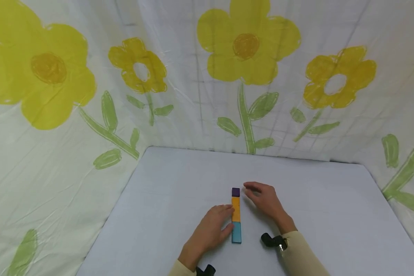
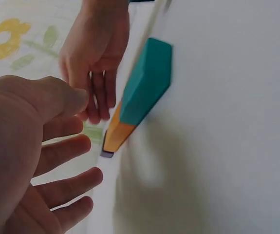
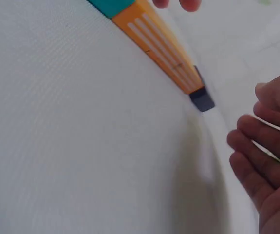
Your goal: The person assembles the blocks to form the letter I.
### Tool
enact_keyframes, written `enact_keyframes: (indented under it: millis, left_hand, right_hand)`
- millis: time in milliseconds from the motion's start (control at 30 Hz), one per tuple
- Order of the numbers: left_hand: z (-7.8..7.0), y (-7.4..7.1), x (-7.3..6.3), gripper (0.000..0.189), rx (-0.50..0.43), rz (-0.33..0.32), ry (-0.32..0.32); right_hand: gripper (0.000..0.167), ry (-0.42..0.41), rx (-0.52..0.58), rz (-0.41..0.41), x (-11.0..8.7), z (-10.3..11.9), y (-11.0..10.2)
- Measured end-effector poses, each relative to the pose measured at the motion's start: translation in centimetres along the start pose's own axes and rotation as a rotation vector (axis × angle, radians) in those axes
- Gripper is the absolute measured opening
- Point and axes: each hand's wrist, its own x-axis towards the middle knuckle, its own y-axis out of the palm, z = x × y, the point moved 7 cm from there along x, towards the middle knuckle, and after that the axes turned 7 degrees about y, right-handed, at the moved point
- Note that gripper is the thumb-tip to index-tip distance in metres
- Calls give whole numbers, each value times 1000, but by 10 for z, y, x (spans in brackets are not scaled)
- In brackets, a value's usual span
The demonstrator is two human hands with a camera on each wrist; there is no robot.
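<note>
Three blocks lie end to end in a straight row on the table: a dark purple cube (image 1: 236, 192) at the far end, a longer orange block (image 1: 236, 209) in the middle and a teal block (image 1: 236, 232) nearest me. White stripes run along the side of the orange block (image 3: 161, 51) in the right wrist view. My left hand (image 1: 212, 226) is at the left of the row, its relaxed fingertips right beside the orange and teal blocks. On the other side, my right hand (image 1: 263, 197) hovers by the purple cube, fingers loosely bent, with a gap between it and the row.
A white cloth covers the table (image 1: 179, 172). Behind it and along both sides hangs a pale curtain (image 1: 179, 115) printed with yellow flowers. A black wrist camera (image 1: 274, 241) sits on the right sleeve, and another (image 1: 206, 270) on the left.
</note>
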Motion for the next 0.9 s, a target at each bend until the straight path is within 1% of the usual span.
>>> enact_keyframes:
  millis: [67,100,167,233,333,467,567,700,800,900]
  left_hand:
    - [4,-9,0,46,15,-47,-31]
    - [6,-15,0,46,19,-83,-44]
    - [10,-32,-1,46,24,-168,-62]
    - [13,-52,-2,45,38,-262,-65]
    - [17,-86,-3,44,63,-399,-30]
    - [20,-130,-7,45,98,-538,15]
    - [21,-158,-9,44,105,-602,23]
    - [21,-187,-12,45,114,-662,24]
    - [19,-203,-14,46,136,-699,32]
    - [18,-210,-16,49,162,-710,30]
  right_hand:
    - [35,24,2,-3,-7,0,-10]
    - [37,29,0,-5,-10,2,-16]
    - [39,19,-21,-24,-15,7,-30]
    - [41,-4,-55,-57,-21,14,-46]
    - [42,-48,-120,-122,-29,26,-73]
    - [42,-121,-195,-244,-39,47,-108]
    - [44,-173,-235,-338,-45,64,-132]
    - [51,-218,-274,-435,-52,82,-157]
    - [57,-246,-294,-496,-56,91,-169]
    - [64,-264,-316,-530,-58,96,-175]
